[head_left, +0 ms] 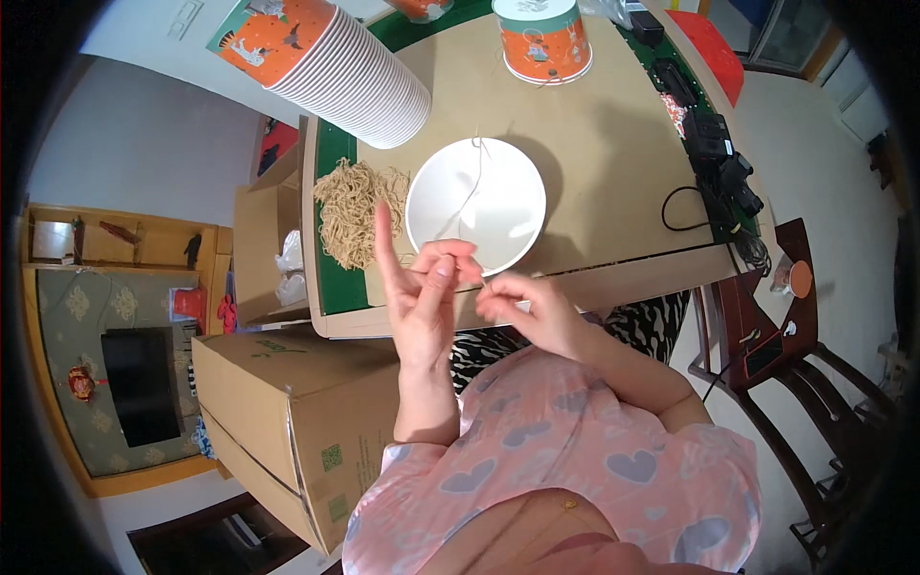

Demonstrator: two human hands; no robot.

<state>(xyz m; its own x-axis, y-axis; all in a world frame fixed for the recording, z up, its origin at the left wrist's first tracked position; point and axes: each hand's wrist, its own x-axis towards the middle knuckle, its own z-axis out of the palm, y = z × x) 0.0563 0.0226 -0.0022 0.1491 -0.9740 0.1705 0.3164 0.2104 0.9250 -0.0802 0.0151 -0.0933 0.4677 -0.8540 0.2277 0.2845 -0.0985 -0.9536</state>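
Over the near rim of a white round paper tub (517,211), my two hands work close together. My left hand (422,292) pinches a thin tan cord (476,177) between thumb and fingers, its index finger raised straight. The cord runs across the tub's opening to its far rim, where a small loop shows. Beside it, my right hand (537,311) is closed with bent fingers on the cord's near end, though the fingertips partly hide it. Left of the tub lies a tangled heap of tan cords (345,216).
A tall leaning stack of orange paper tubs (335,72) stands at the back left. Another orange tub (544,43) with a white top stands at the back. Black adapters and cables (714,144) line the table's right edge. A large cardboard box (278,412) sits below left.
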